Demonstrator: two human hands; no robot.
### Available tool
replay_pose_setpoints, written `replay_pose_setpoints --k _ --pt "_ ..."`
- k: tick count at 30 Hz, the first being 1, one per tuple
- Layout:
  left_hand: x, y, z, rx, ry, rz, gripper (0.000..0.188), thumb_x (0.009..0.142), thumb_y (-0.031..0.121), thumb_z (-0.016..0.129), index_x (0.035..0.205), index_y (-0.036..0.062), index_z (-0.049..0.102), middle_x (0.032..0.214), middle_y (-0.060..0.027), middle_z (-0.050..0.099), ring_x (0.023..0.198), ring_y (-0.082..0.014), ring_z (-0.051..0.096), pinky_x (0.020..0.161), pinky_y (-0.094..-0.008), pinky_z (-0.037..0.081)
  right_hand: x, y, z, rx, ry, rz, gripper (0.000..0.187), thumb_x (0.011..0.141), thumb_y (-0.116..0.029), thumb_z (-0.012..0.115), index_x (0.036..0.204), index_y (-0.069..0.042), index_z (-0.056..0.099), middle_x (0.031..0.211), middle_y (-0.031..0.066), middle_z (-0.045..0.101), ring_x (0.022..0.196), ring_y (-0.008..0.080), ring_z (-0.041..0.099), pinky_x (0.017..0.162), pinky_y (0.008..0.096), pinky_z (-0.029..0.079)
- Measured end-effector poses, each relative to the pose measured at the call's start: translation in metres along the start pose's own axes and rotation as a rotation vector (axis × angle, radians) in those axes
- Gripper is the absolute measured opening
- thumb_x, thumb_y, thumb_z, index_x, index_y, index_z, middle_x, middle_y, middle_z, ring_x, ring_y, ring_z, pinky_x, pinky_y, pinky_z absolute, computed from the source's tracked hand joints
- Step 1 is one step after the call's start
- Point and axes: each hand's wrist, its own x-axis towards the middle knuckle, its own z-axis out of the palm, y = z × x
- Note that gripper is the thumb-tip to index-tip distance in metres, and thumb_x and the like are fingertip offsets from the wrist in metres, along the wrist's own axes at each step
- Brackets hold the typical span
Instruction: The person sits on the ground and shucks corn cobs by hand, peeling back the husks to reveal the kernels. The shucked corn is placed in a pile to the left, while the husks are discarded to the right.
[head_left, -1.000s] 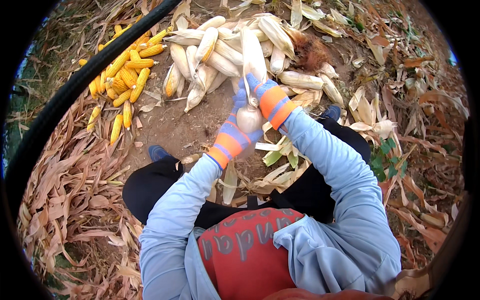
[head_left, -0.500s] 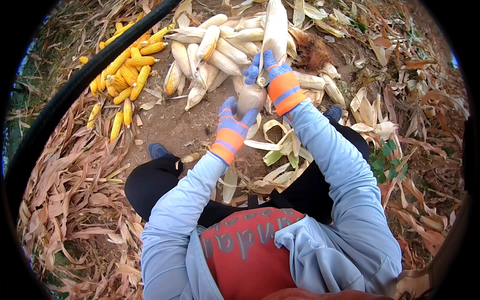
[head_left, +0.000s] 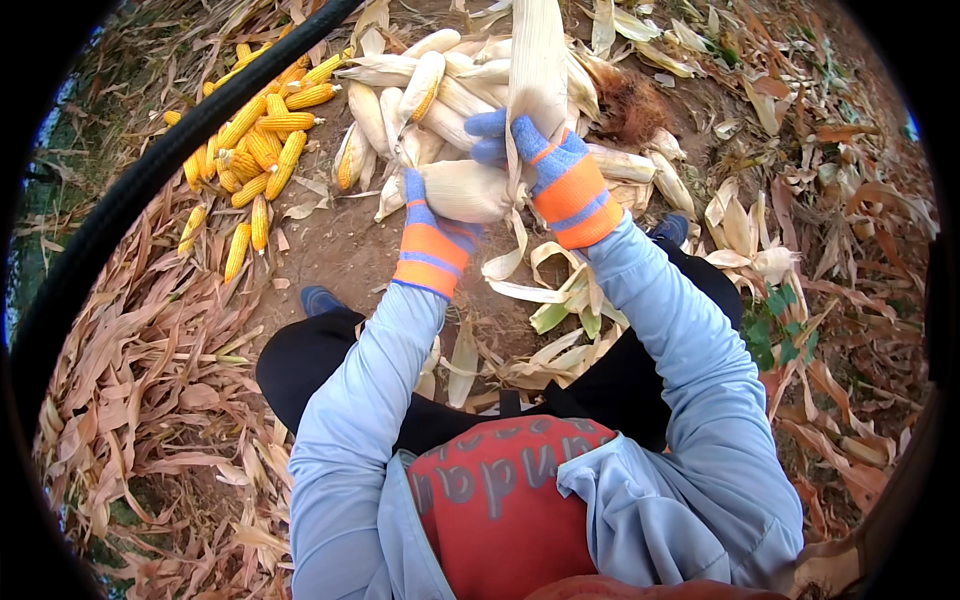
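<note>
An ear of corn (head_left: 468,190), wrapped in pale husk, lies crosswise between my two gloved hands. My left hand (head_left: 437,232) is closed round its left part, the thumb along the top. At its right end, my right hand (head_left: 562,180) grips a broad strip of husk (head_left: 538,75) that stands up away from the ear. The kernels of this ear are covered or hidden. Just beyond my hands is a heap of ears in pale husks (head_left: 455,97); a few show yellow kernels through gaps.
Bare yellow cobs (head_left: 262,145) are piled at the far left. A dark cable (head_left: 150,190) crosses the view there. Peeled husks (head_left: 575,300) lie between my legs, brown silk (head_left: 640,105) beyond my right hand. Dry leaves (head_left: 170,390) cover the ground on both sides.
The ear has turned from pointing toward me to lying crosswise, its free end to the left. My left hand has shifted left with it. The husk strip in my right hand is spread wider.
</note>
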Motion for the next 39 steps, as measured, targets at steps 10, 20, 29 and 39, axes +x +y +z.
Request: replay_pose_setpoints --k 10,20,29,39 --pt "-0.008 0.019 0.006 0.149 0.174 0.285 0.057 0.075 0.039 0.059 0.12 0.0098 0.037 0.117 -0.0118 0.044 0.105 -0.0281 0.045 0.089 -0.0459 0.038 0.0 0.027 -0.024 -0.62 -0.01 0.078 0.017 0.083 -0.02 0.048 0.085 -0.004 0.052 0.071 0.0055 0.058 0.053 0.0137 0.054 0.043 0.0267 0.042" --pt "-0.005 0.025 -0.006 0.288 0.167 0.331 0.058 0.077 0.045 0.054 0.12 0.0091 0.038 0.118 -0.0122 0.044 0.105 -0.0291 0.046 0.09 -0.0452 0.038 -0.01 0.02 -0.017 0.48 -0.136 0.359 0.015 0.08 -0.014 0.047 0.092 -0.005 0.049 0.073 0.0058 0.056 0.058 0.0152 0.053 0.047 0.029 0.042" --pt "-0.004 0.014 -0.003 0.152 0.174 0.266 0.06 0.075 0.045 0.055 0.12 0.0101 0.037 0.114 -0.0116 0.046 0.103 -0.0275 0.047 0.088 -0.0436 0.039 -0.01 0.019 -0.013 0.701 -0.032 0.27 0.014 0.08 -0.012 0.049 0.093 -0.013 0.047 0.071 -0.0038 0.049 0.05 0.0099 0.042 0.046 0.0246 0.033" --pt "0.01 0.017 0.013 0.196 -0.019 0.257 0.067 0.076 0.056 0.041 0.119 0.0049 0.039 0.115 -0.0151 0.047 0.103 -0.0315 0.047 0.089 -0.0444 0.037 -0.008 0.0 -0.009 0.814 0.059 0.29 0.013 0.083 -0.018 0.044 0.094 -0.012 0.045 0.074 -0.0044 0.046 0.053 0.0066 0.041 0.045 0.023 0.032"
